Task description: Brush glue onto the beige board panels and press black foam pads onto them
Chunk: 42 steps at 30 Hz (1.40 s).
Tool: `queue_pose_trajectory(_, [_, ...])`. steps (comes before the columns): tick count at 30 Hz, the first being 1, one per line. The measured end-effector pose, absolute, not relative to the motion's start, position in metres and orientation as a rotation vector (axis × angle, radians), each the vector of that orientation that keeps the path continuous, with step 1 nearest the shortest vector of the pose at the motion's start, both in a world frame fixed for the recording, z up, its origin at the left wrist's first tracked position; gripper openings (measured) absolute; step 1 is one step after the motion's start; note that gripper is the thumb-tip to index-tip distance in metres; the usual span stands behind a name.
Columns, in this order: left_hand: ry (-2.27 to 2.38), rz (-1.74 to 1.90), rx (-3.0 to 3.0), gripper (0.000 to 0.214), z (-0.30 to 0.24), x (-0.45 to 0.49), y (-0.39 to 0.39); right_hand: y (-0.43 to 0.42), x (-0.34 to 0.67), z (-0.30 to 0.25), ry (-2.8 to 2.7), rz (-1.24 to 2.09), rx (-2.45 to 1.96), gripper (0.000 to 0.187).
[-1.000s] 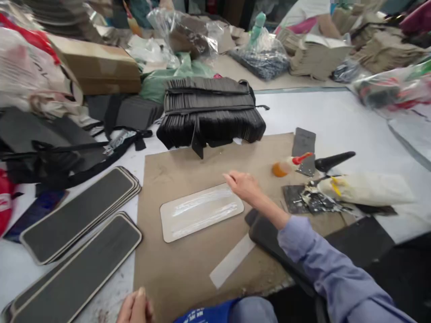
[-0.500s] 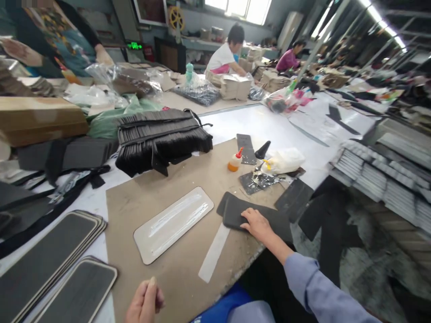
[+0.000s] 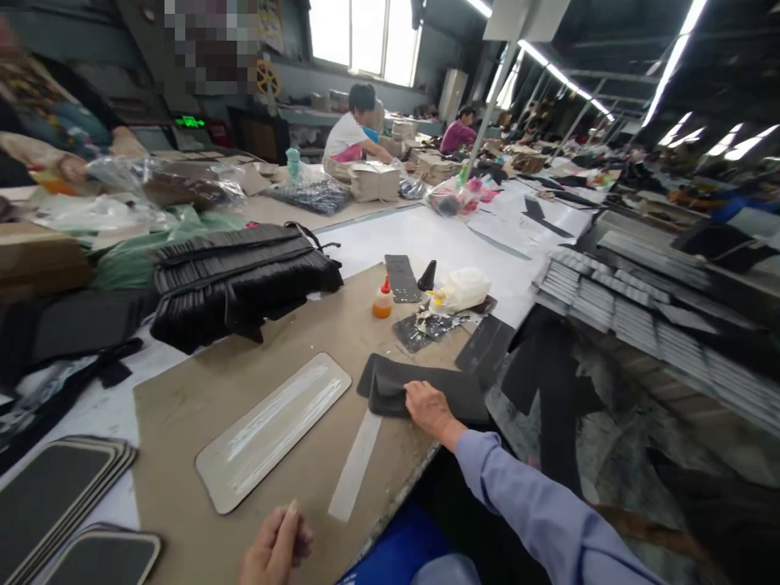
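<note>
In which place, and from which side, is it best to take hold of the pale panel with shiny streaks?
Probably grip the panel by the edges of its near end, coming from the side of the left hand. It lies flat on the board, and its streaks stop short of that end.

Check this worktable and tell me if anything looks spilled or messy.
Yes: the dark scrap beside the white container lying on its side is splotched with uneven whitish residue, perhaps spilled glue. Whether it's wet or dried, I can't tell.
</note>
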State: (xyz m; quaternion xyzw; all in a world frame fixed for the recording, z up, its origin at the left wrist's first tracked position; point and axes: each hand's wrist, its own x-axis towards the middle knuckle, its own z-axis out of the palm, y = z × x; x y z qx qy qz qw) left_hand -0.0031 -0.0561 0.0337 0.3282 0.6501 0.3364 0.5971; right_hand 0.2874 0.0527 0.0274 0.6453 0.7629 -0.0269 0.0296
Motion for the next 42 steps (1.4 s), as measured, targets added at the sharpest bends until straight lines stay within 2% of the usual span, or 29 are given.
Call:
queue_pose_trajectory(3, [1.461, 0.830, 0.588, 0.066, 0.049, 0.029, -0.036, 0.048, 0.293, 0.037, 2.488, 0.011, 2.054, 0.030])
queue_pose_trajectory(6, [1.278, 0.916, 0.359, 0.074, 0.076, 0.067, -0.007, 0.038, 0.285, 0.053, 2.882, 0.104, 1.837, 0.028])
queue_pose_trajectory(8, [1.112, 0.924, 0.336, 0.067, 0.091, 0.084, 0.013, 0.030, 0.274, 0.063, 3.152, 0.114, 1.581, 0.027])
queue_pose_trajectory(10, [1.140, 0.965, 0.338, 0.056, 0.099, 0.091, 0.025, 0.023, 0.265, 0.071, 3.352, 0.027, 1.337, 0.026])
queue_pose_trajectory(13, [1.226, 0.996, 0.333, 0.044, 0.106, 0.081, 0.020, 0.022, 0.266, 0.072, 3.425, -0.315, 1.170, 0.029])
queue_pose_trajectory(16, [1.141, 0.970, 0.331, 0.040, 0.113, 0.058, 0.000, 0.036, 0.284, 0.064, 3.253, -0.616, 1.443, 0.048])
queue_pose_trajectory(19, [1.075, 0.963, 0.323, 0.038, 0.120, 0.032, -0.023, 0.053, 0.303, 0.054, 2.847, -1.023, 1.718, 0.063])
queue_pose_trajectory(24, [1.160, 0.999, 0.273, 0.035, 0.115, 0.003, -0.053, 0.060, 0.306, 0.052, 2.023, -1.925, 1.459, 0.037])
queue_pose_trajectory(28, [1.243, 1.081, 0.104, 0.040, 0.101, -0.004, -0.075, 0.058, 0.293, 0.055, 1.718, -2.262, 1.438, 0.035])
queue_pose_trajectory(31, [1.307, 1.174, -0.007, 0.047, 0.088, -0.006, -0.085, 0.066, 0.277, 0.051, 1.580, -2.310, 1.594, 0.040])
queue_pose_trajectory(34, [1.388, 1.242, -0.083, 0.048, 0.077, -0.013, -0.083, 0.086, 0.256, 0.041, 1.584, -2.200, 1.722, 0.042])
queue_pose_trajectory(40, [1.604, 1.285, -0.063, 0.039, 0.056, -0.050, -0.039, 0.157, 0.203, 0.025, 2.303, -1.442, 1.756, 0.038])
queue_pose_trajectory(42, [1.671, 1.307, -0.010, 0.031, 0.046, -0.064, -0.018, 0.180, 0.187, 0.022, 2.474, -1.300, 1.666, 0.037])
